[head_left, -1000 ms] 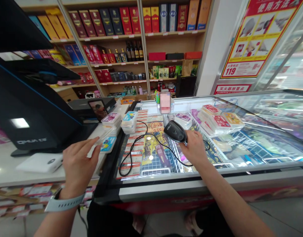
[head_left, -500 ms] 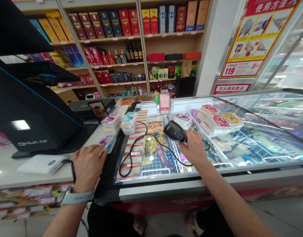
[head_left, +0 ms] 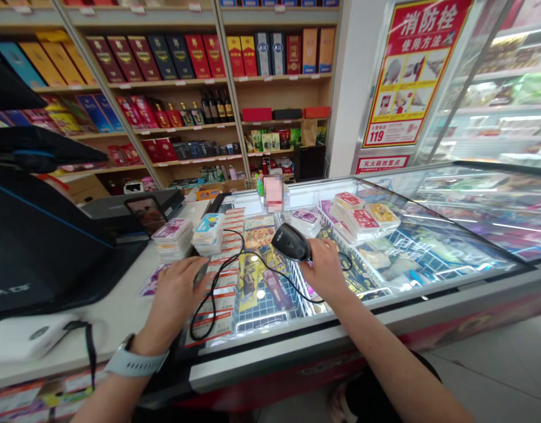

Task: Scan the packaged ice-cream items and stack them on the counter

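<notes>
My right hand [head_left: 325, 267] is wrapped round the black barcode scanner [head_left: 291, 242] above the glass freezer top, its head pointing left. A black cable loops across the glass. My left hand [head_left: 178, 294], with a watch on the wrist, is closed over the counter's right edge. A small dark edge shows by its fingertips, but most of what it holds is hidden. Beside it a purple-labelled pack [head_left: 153, 280] lies on the counter. Behind stand a purple-topped stack [head_left: 172, 236] and a blue-topped stack [head_left: 207, 232] of flat packs.
More packs [head_left: 362, 218] are piled on the freezer glass at right, with a purple-labelled stack [head_left: 305, 220] nearer the middle. A phone [head_left: 147, 214] leans behind the counter stacks. A white device [head_left: 30, 336] and a large black terminal [head_left: 45, 235] stand at left.
The view has turned right and shifted. My left hand has lifted from the packs by the counter edge and moved right; the purple-labelled pack shows left of it. My right hand still holds the scanner.
</notes>
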### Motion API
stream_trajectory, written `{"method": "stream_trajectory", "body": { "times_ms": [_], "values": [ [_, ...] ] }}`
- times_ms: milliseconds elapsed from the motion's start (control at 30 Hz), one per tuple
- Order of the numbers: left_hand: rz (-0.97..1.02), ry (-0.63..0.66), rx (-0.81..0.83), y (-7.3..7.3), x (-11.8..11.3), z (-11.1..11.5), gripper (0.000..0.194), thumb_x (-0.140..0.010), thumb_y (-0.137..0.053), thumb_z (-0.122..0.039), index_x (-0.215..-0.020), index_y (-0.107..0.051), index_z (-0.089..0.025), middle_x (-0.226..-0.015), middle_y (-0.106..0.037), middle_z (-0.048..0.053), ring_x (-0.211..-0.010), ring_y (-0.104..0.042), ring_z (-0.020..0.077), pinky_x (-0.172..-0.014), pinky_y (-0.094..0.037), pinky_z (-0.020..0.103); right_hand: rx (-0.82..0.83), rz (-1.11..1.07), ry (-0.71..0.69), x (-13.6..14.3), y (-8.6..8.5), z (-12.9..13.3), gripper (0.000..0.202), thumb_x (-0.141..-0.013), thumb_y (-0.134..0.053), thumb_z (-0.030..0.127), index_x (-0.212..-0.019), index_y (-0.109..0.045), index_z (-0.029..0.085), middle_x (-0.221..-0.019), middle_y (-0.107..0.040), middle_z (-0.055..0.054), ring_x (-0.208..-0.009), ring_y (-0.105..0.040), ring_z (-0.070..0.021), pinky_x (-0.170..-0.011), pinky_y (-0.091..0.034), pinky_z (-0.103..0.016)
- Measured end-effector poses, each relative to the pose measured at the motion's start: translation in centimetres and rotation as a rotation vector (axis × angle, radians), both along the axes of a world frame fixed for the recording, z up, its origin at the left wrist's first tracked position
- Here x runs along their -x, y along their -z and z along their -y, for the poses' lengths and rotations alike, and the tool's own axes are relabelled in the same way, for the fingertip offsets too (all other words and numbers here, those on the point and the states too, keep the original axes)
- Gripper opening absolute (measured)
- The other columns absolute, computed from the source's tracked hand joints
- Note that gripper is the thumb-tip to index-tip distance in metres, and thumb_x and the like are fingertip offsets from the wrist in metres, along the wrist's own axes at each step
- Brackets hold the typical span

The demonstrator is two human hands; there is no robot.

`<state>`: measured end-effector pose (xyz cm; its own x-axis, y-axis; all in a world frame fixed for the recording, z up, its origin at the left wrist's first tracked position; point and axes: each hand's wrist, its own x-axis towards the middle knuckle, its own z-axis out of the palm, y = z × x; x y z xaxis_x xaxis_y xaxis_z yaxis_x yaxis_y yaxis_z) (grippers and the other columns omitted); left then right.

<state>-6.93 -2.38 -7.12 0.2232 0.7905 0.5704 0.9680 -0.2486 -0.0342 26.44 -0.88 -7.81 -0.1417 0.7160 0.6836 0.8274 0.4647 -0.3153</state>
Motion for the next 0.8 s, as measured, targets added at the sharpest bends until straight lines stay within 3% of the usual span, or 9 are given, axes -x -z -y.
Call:
{"method": "stream_trajectory", "body": {
  "times_ms": [233, 400, 567, 800],
  "values": [
    [0.04, 0.403, 0.141, 0.9, -9.6, -7.7, 0.053, -0.087, -0.052, -0.028, -0.136, -0.043, -0.012, -0.137, -0.052, 0.017, -0.129, -0.047, 0.0277, -0.108, -0.039, 0.046, -0.014, -0.017, 0.005, 0.0, -0.1, -0.1, 0.019, -0.08, -0.051, 0.017, -0.099, -0.055, 0.017, -0.091, -0.064, -0.008, -0.091, -0.057, -0.0244, -0.096, -0.034, -0.042],
    [0.028, 0.48, 0.215, 0.7, -15.3, -12.5, 0.059, -0.089, -0.045, -0.023, -0.145, -0.031, -0.014, -0.15, -0.036, 0.017, -0.141, -0.03, 0.0275, -0.115, -0.029, 0.048, -0.021, -0.037, -0.012, 0.0, 0.0, -0.1, 0.018, -0.08, -0.052, 0.016, -0.098, -0.054, 0.017, -0.092, -0.064, -0.008, -0.092, -0.057, -0.0243, -0.096, -0.035, -0.043],
    [-0.022, 0.508, 0.247, 0.6, -18.6, -15.8, 0.059, -0.094, -0.038, -0.031, -0.149, -0.022, -0.022, -0.157, -0.025, 0.009, -0.146, -0.017, 0.0253, -0.112, -0.032, 0.048, -0.039, -0.063, -0.02, -0.1, 0.0, -0.1, 0.019, -0.079, -0.053, 0.015, -0.098, -0.054, 0.017, -0.092, -0.063, -0.007, -0.092, -0.058, -0.0239, -0.096, -0.035, -0.043],
    [-0.076, 0.496, 0.228, 1.0, -20.7, -18.1, 0.046, -0.092, -0.043, -0.027, -0.139, -0.043, -0.024, -0.145, -0.047, 0.008, -0.137, -0.036, 0.0248, -0.11, -0.032, 0.047, -0.024, -0.061, -0.009, -0.1, -0.1, -0.1, 0.018, -0.081, -0.052, 0.016, -0.098, -0.053, 0.018, -0.091, -0.063, -0.007, -0.092, -0.057, -0.024, -0.098, -0.034, -0.043]
  ]
}}
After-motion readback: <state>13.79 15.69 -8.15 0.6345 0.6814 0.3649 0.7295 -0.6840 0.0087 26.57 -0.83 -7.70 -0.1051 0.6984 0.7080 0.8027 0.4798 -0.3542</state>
